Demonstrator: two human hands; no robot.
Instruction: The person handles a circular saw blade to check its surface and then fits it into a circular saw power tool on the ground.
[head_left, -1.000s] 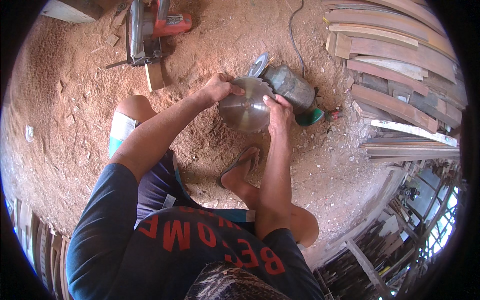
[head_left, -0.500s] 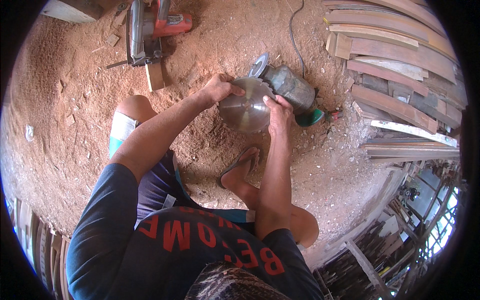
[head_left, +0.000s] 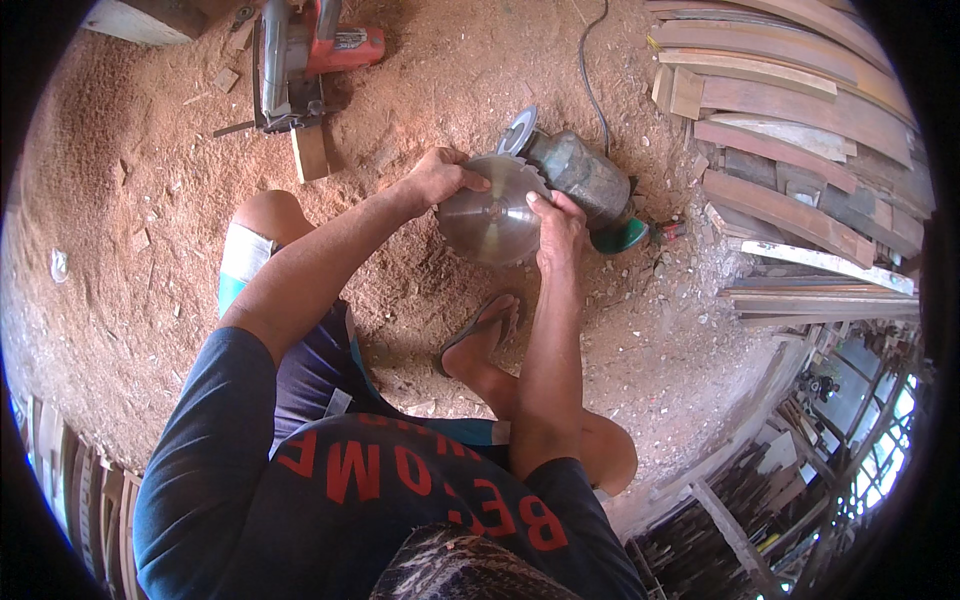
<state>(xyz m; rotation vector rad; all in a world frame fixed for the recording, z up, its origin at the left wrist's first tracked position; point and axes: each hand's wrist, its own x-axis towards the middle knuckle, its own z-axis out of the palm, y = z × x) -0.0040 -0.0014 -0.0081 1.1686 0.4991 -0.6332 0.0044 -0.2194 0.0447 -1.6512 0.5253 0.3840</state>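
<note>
Between my two hands is a round, toothed circular saw blade [head_left: 492, 215], silver with a small hole at its middle. My left hand [head_left: 442, 177] pinches its left edge, thumb on the upper face. My right hand [head_left: 561, 222] grips the right edge the same way; the fingers beneath are hidden. Just beyond the blade lies a bench grinder [head_left: 583, 175] with a grey body. Its pale grinding wheel [head_left: 519, 131] is by the blade's far rim, and whether they touch I cannot tell. A green disc [head_left: 620, 236] is at the grinder's near end.
A red and grey circular saw [head_left: 300, 65] rests at the far left against a small wood block [head_left: 310, 152]. Stacked boards [head_left: 790, 130] line the right side. A black cord [head_left: 590, 75] runs from the grinder. Sawdust covers the ground around my sandalled foot [head_left: 482, 335].
</note>
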